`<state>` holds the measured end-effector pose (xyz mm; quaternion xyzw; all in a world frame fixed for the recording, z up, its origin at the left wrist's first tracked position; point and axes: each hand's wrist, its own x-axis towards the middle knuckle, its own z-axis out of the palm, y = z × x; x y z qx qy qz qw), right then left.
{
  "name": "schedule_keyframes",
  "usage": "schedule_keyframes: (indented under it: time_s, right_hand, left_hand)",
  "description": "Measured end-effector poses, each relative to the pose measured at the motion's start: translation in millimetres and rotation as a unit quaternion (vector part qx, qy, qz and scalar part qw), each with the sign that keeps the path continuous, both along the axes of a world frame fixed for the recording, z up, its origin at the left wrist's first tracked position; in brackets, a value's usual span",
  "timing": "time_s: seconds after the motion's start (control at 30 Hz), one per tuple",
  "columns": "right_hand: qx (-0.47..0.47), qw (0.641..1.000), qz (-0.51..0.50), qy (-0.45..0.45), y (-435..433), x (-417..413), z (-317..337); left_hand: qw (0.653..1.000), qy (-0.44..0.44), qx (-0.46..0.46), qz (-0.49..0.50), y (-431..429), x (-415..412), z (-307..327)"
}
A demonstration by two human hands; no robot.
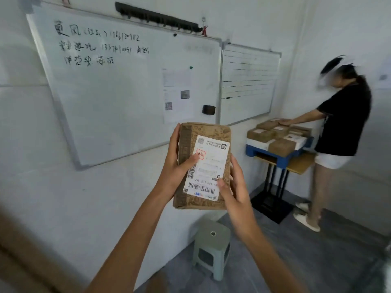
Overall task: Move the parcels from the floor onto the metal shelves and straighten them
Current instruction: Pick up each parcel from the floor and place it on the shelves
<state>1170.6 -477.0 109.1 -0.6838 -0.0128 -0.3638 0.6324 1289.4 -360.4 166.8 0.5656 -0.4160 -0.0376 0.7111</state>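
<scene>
Both arms reach forward and up. The left hand (174, 169) grips the left edge of 1 brown cardboard parcel with a white shipping label (211, 163), thumb laid across the label. The right hand (236, 187) grips its lower right corner, thumb beside the barcode. The parcel is held upright in the air before 2 wall boards: a large written-on whiteboard (127, 92) and a smaller lined whiteboard (247, 81). Below stands 1 pale green plastic stool (211, 246). At right, 1 person in a black shirt (344, 123) touches brown boxes (281, 145) on a wooden counter (302, 166); the number of boxes is unclear.
</scene>
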Motion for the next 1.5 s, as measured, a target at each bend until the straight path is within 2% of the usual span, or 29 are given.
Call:
schedule_keyframes:
  time_s: [0.13,0.3,0.4,0.47,0.53,0.57,0.63,0.7,0.77,0.83,0.93,1.07,1.17,1.27,1.37,1.5]
  right_hand:
    - [-0.002,0.996,-0.084,0.034,-23.7,-58.2,-2.5]
    - [0.038,0.977,-0.200,0.065,-88.3,-142.0,26.2]
    - [0.021,0.974,-0.210,0.079,-115.4,-194.8,37.3]
    - [0.022,0.965,-0.254,0.055,-124.3,-223.1,32.4]
    - [0.044,0.946,-0.319,0.023,-127.7,-247.1,18.8]
    - [0.070,0.935,-0.347,0.006,-127.8,-256.8,11.0]
    - [0.133,0.910,-0.392,-0.031,-125.2,-273.5,-1.7]
    - [0.171,0.891,-0.417,-0.058,-118.9,-284.0,-10.2]
    - [0.174,0.891,-0.416,-0.057,-110.0,-291.4,-15.8]
    - [0.157,0.900,-0.404,-0.044,-100.8,-304.6,-19.8]
    - [0.097,0.931,-0.352,0.000,-98.1,-337.7,-24.6]
    - [0.020,0.967,-0.247,0.060,-119.8,-395.3,-10.6]
    - [-0.060,0.973,-0.169,0.143,-126.9,-432.0,12.9]
    - [-0.102,0.962,-0.100,0.233,-113.8,-454.5,24.0]
    - [-0.102,0.954,-0.088,0.266,-94.6,-470.3,15.4]
    - [-0.014,0.962,-0.196,0.191,-70.4,-490.9,-9.1]
  left_hand:
    - [0.995,0.004,0.043,-0.094,-23.3,-27.5,-3.2]
    - [0.957,-0.086,0.152,-0.232,-67.9,-93.8,3.6]
    - [0.939,-0.120,0.189,-0.263,-96.8,-132.4,10.9]
    - [0.935,-0.171,0.207,-0.230,-113.7,-154.1,11.2]
    - [0.938,-0.236,0.214,-0.136,-125.7,-175.5,2.0]
    - [0.946,-0.238,0.204,-0.081,-127.0,-185.8,-5.7]
    - [0.972,-0.172,0.158,0.030,-124.5,-208.8,-28.4]
    - [0.988,-0.018,0.135,0.066,-122.0,-236.7,-51.9]
    - [0.981,0.152,0.119,-0.019,-122.2,-268.3,-62.5]
    - [0.966,0.226,0.084,-0.091,-122.1,-291.8,-64.3]
    - [0.973,0.194,0.071,-0.100,-117.2,-296.0,-56.6]
    - [0.970,0.105,0.148,-0.159,-105.2,-287.5,-39.2]
    - [0.950,0.055,0.193,-0.240,-103.9,-299.1,-24.9]
    - [0.931,0.013,0.215,-0.294,-109.5,-321.7,-11.7]
    - [0.936,-0.036,0.210,-0.282,-118.6,-344.9,-6.3]
    - [0.977,-0.016,0.103,-0.186,-125.6,-382.2,-23.1]
